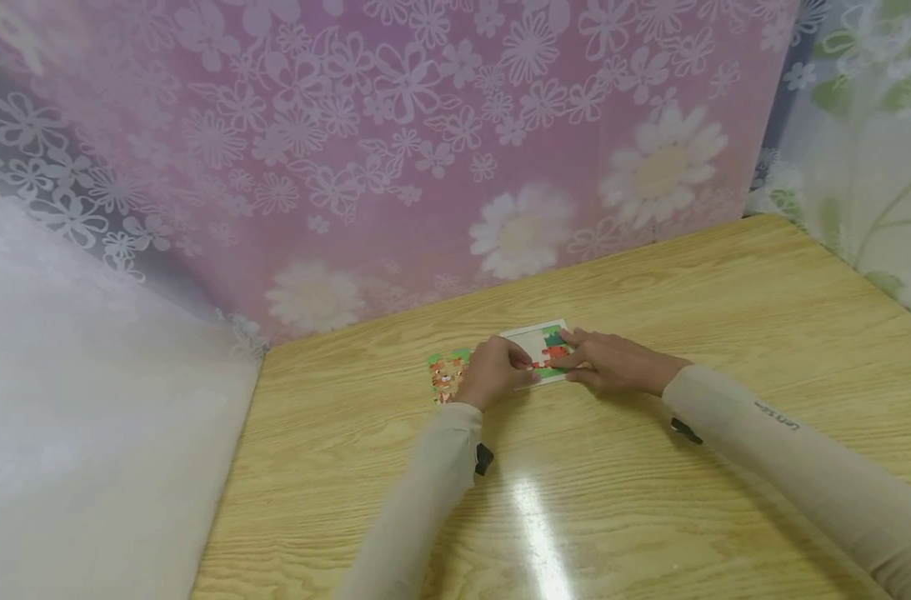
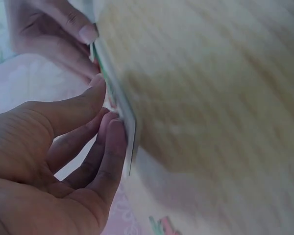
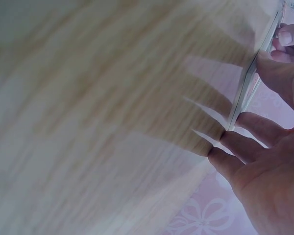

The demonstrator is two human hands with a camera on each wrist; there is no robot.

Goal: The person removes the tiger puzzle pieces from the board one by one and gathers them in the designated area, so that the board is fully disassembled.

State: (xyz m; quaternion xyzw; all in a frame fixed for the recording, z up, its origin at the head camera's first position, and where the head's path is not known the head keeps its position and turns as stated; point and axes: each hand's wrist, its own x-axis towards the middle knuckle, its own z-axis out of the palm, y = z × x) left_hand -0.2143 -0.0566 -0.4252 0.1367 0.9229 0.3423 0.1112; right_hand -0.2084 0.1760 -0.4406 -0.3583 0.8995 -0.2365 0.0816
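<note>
A small white-framed jigsaw puzzle board (image 1: 532, 340) lies on the table, with green and red pieces (image 1: 555, 352) set in its right side. Over its lower left part, my left hand (image 1: 491, 371) pinches a small red puzzle piece (image 1: 537, 366) at the board's surface; the fingers partly hide the piece. From the right, my right hand (image 1: 613, 360) rests on the board with its fingers spread and fairly straight. The right wrist view has its fingertips (image 3: 231, 133) at the board's edge. Just left of the board lie orange and green puzzle pieces (image 1: 442, 377), partly behind my left hand.
The wood-grain table (image 1: 335, 467) extends around the board. Behind it hangs a pink flowered curtain (image 1: 395, 167), with a pale sheet (image 1: 87, 417) to the left and a leaf-patterned one (image 1: 875, 167) to the right. Light glares on the near tabletop.
</note>
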